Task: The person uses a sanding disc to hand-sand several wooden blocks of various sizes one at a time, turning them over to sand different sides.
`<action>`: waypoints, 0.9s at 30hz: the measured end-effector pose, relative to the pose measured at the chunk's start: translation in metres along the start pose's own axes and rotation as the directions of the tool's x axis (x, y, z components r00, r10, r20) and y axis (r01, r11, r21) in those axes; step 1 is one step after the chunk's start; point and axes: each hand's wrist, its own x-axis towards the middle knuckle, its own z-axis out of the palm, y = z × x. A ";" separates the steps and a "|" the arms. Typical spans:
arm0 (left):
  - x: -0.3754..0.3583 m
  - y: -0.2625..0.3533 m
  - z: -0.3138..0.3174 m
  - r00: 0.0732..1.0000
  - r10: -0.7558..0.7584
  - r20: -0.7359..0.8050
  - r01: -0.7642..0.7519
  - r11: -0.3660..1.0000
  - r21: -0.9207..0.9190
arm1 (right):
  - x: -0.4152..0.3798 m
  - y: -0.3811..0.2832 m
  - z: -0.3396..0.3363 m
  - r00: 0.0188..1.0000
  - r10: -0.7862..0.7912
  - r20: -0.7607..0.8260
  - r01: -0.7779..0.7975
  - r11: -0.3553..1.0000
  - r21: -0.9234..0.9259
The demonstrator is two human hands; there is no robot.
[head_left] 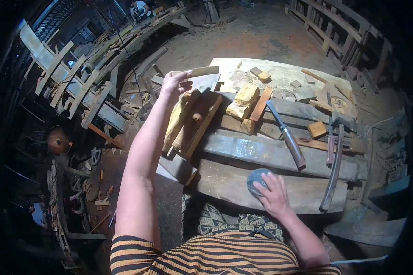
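Note:
My left hand (173, 84) is stretched far forward, fingers apart, overlapping the near end of a wooden strip (205, 71) at the bench's left. Below it stand a rough yellow wood slab (179, 119) and a brown board (205, 121). Close to my body, my right hand (275, 195) has its fingers over a round, dark grey disc (257, 180) at the front plank (225, 179). A long knife (287, 137) with a wooden handle lies ahead of that hand. To its right is a long-handled adze-like tool (337, 167).
Yellow wood chunks (243, 101), a reddish wood strip (262, 103) and a small wood block (316, 129) lie across the bench. Behind them is a pale board (280, 68) with scraps. Slatted timber (62, 82) stands left. A person (140, 10) sits far back.

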 end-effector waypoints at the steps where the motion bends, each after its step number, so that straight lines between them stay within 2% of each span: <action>1: 0.017 -0.007 0.000 1.000 0.001 0.002 -0.001 1.000 -0.008 | 0.001 -0.001 -0.002 1.000 0.013 0.016 -0.013 1.000 -0.002; 3: 0.044 -0.016 0.002 0.999 0.040 -0.017 -0.040 0.999 0.026 | 0.002 0.002 0.000 1.000 0.015 0.025 -0.016 1.000 0.010; 5: 0.069 -0.019 0.004 0.999 0.006 -0.038 -0.004 0.999 0.052 | 0.001 0.003 0.001 0.999 0.028 0.039 -0.028 0.999 0.020; 7: 0.088 -0.028 0.006 0.999 0.003 -0.040 0.006 0.975 0.224 | 0.001 0.004 0.001 0.997 0.042 0.071 -0.044 0.999 0.027; 8: 0.091 -0.027 0.007 0.999 -0.010 -0.038 0.019 0.973 0.230 | 0.003 0.003 -0.001 0.995 0.047 0.087 -0.050 0.998 0.028; 9: 0.100 -0.026 0.002 0.998 -0.066 0.020 0.059 0.967 0.247 | 0.004 0.003 -0.002 0.993 0.052 0.105 -0.056 0.998 0.031; 12: 0.113 -0.028 -0.004 0.988 -0.112 0.109 0.059 0.915 0.400 | 0.006 0.005 -0.002 0.993 0.046 0.111 -0.050 0.998 0.038; 13: 0.116 -0.032 -0.006 0.988 -0.117 0.104 0.067 0.916 0.395 | 0.006 0.006 -0.003 0.992 0.045 0.121 -0.049 0.998 0.037; 15: 0.123 -0.033 -0.007 0.970 -0.115 0.213 0.015 0.906 0.422 | 0.008 0.005 -0.005 0.984 0.056 0.168 -0.063 0.997 0.035; 16: 0.124 -0.034 -0.010 0.954 -0.173 0.244 0.062 0.912 0.405 | 0.009 0.006 -0.005 0.983 0.052 0.176 -0.059 0.998 0.036; 19: 0.143 -0.046 -0.025 0.937 -0.200 0.287 0.106 0.944 0.312 | 0.007 0.008 -0.002 0.982 0.050 0.182 -0.053 0.998 0.014; 21: 0.155 -0.050 -0.037 0.932 -0.220 0.287 0.134 0.947 0.293 | 0.004 0.010 0.001 0.979 0.047 0.198 -0.044 0.999 -0.016; 24: 0.162 -0.055 -0.049 0.958 -0.243 0.155 0.192 0.938 0.289 | 0.002 0.010 0.003 0.979 0.043 0.202 -0.033 0.998 -0.050; 25: 0.165 -0.059 -0.052 0.957 -0.247 0.153 0.196 0.937 0.288 | 0.002 0.011 0.006 0.978 0.044 0.206 -0.034 0.998 -0.048; 27: 0.171 -0.068 -0.054 0.923 -0.367 0.118 0.278 0.846 0.456 | 0.000 0.012 0.012 0.997 -0.014 0.076 0.022 0.995 -0.093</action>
